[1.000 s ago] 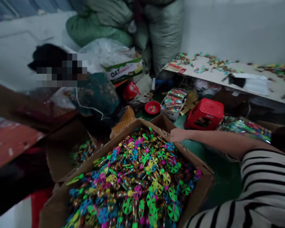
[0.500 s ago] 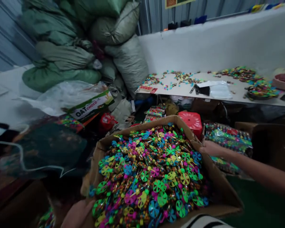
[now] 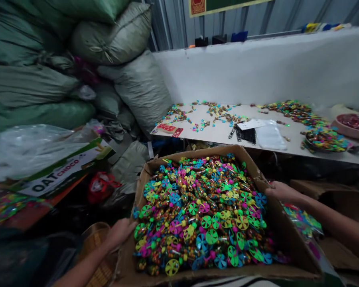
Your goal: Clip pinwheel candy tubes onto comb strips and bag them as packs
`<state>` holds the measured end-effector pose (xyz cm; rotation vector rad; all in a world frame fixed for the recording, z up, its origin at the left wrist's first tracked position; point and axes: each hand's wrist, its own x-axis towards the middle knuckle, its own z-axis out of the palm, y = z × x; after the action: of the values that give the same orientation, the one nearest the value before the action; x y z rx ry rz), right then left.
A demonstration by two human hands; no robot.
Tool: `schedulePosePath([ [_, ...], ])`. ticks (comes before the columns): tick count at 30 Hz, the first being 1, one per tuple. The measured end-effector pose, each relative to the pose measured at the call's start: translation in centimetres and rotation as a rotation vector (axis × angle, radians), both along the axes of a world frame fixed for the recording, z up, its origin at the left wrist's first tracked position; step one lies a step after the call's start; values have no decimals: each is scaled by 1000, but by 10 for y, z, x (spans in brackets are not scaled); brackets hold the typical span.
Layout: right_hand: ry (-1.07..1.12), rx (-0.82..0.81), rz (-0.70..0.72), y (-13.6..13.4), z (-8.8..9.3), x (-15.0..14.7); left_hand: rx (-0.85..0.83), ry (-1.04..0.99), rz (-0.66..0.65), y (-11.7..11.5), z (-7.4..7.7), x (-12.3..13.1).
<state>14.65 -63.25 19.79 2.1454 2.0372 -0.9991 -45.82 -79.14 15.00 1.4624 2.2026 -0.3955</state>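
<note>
A large open cardboard box (image 3: pixel 299 235) is held up in front of my body, full of small clear tubes of coloured beads (image 3: pixel 194 215) topped with bright plastic pinwheels. My left hand (image 3: pixel 121 233) grips the box's left wall, its fingers partly hidden at the edge. On the opposite side my right hand (image 3: pixel 283 193) is closed over the right rim, thumb and fingers on the cardboard.
Ahead is a white table (image 3: pixel 203 137) with scattered bead tubes, clear bags (image 3: pixel 271 135) and a pink basin (image 3: pixel 354 126). Stuffed sacks (image 3: pixel 137 87) are piled at the left, above an oat choco carton (image 3: pixel 60 171). Another cardboard box (image 3: pixel 332 195) stands at right.
Both hands have carried the box forward, closer to the table, and the view has shifted to the right. My left forearm now shows more fully.
</note>
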Motion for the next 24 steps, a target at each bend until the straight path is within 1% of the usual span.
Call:
schedulePosePath([
  [2,1,-38,-15,25,-2,1,36,20,-48,50,10,-7],
  [4,22,-40,-57,49,-4,-4,67,46,-89,102,21,-18],
  [6,54,-29,-105,72,-4,-13,91,80,-111,155,32,-31],
  [8,110,-11,-150,93,1,-26,112,107,-126,206,44,-46],
  [10,179,2,-197,114,10,-37,141,127,-155,255,56,-61],
  [12,221,7,-253,137,24,-46,169,132,-200,301,70,-74],
  [15,233,16,-334,174,45,-52,188,127,-264,361,91,-89],
  [17,219,20,-378,200,55,-55,189,138,-300,395,102,-95],
  [19,197,15,-413,225,59,-57,190,148,-327,426,107,-97],
  [20,188,8,-424,237,59,-58,189,147,-331,440,107,-96],
  [22,184,-13,-431,260,54,-60,174,137,-336,465,102,-93],
  [24,180,-43,-419,284,44,-61,145,137,-339,490,91,-88],
])
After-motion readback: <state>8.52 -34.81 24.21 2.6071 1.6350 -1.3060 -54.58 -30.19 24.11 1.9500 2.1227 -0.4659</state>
